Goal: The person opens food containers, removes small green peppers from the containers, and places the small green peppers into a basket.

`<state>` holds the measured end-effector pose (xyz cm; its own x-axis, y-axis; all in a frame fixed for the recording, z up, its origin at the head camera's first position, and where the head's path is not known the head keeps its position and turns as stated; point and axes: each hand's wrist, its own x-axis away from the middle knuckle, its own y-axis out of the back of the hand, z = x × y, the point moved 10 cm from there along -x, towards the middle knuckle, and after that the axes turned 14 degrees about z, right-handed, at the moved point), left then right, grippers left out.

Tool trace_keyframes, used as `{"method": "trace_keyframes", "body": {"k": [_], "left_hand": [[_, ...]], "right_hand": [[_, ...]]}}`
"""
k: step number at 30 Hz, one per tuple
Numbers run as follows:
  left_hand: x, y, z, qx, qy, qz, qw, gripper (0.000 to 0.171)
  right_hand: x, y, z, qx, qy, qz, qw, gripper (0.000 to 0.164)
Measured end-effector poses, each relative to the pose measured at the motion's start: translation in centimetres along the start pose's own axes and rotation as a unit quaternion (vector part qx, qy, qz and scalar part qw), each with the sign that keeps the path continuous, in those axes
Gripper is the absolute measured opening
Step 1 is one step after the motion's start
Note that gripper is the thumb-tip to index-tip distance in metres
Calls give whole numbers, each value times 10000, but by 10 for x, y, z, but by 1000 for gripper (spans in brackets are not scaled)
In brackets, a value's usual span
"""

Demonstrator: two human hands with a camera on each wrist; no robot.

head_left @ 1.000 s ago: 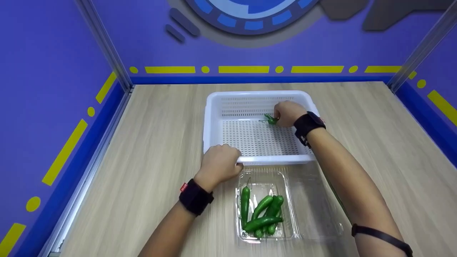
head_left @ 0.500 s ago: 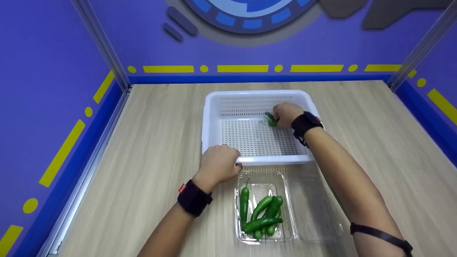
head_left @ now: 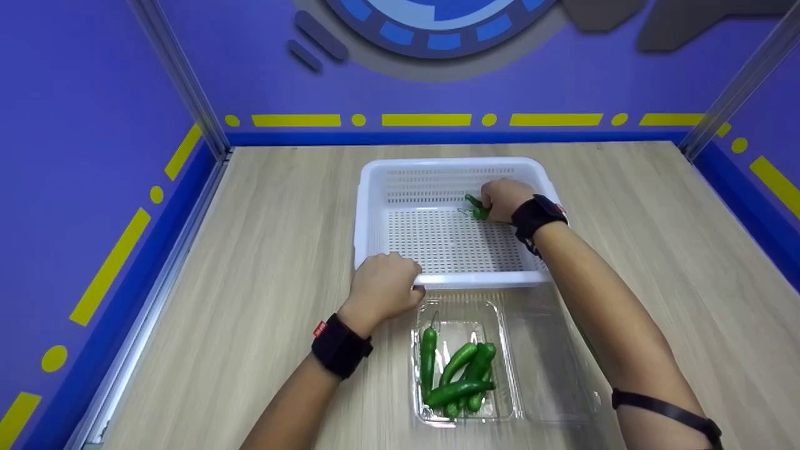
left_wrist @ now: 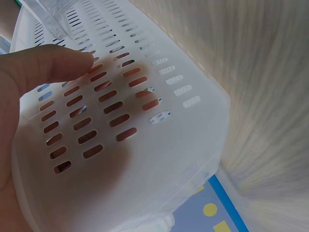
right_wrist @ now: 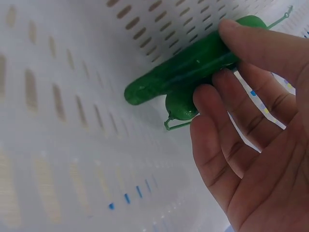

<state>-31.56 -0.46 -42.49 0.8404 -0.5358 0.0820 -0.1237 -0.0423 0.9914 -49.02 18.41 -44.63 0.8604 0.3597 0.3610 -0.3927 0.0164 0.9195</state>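
Head view first: the left hand (head_left: 386, 284) is gripping the near rim of the white basket (head_left: 481, 279), and the right hand (head_left: 507, 200) is down inside it, pinching a couple of green peppers (head_left: 480, 213). Basket walls are close beyond and to the right of that hand, so I'd guess a bump is likeliest there; left of it there's loads of bare basket floor. The clear tray (head_left: 509, 359), with more peppers (head_left: 459, 392) in it, sits just nearside of the left hand. If that grip yanked the basket back, I reckon it'd shove the tray. Left of the left hand, the tabletop (head_left: 281, 250) has room.

Left wrist: thumb's lying along the slotted outer wall. A tray corner is near its tip; can't tell if it touches the basket.

Right wrist: thumb on the upper pepper, fingertips under the lower one. Smooth skins, so easing the thumb could let them roll apart. That hooked stem by the fingers might snag a slot too.
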Motion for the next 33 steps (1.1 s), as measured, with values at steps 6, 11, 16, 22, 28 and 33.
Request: {"method": "trace_keyframes", "body": {"k": [6, 11, 16, 22, 28, 33], "left_hand": [[1, -1, 0, 79, 22, 70, 9999, 35], [0, -3, 2, 110, 51, 125, 9998, 34], [0, -2, 2, 83, 64, 82, 9999, 33], [1, 0, 2, 38, 52, -12, 10000, 32], [0, 1, 0, 44, 20, -6, 10000, 32], [0, 2, -1, 2, 21, 22, 10000, 30]], "right_hand": [[4, 2, 4, 19, -28, 48, 10000, 19], [3, 1, 3, 60, -94, 78, 9999, 15], [3, 2, 1, 162, -244, 154, 9995, 17], [8, 7, 2, 258, -252, 75, 9993, 20], [9, 5, -3, 539, -361, 43, 9979, 28], [13, 5, -4, 580, -469, 52, 9972, 25]]}}
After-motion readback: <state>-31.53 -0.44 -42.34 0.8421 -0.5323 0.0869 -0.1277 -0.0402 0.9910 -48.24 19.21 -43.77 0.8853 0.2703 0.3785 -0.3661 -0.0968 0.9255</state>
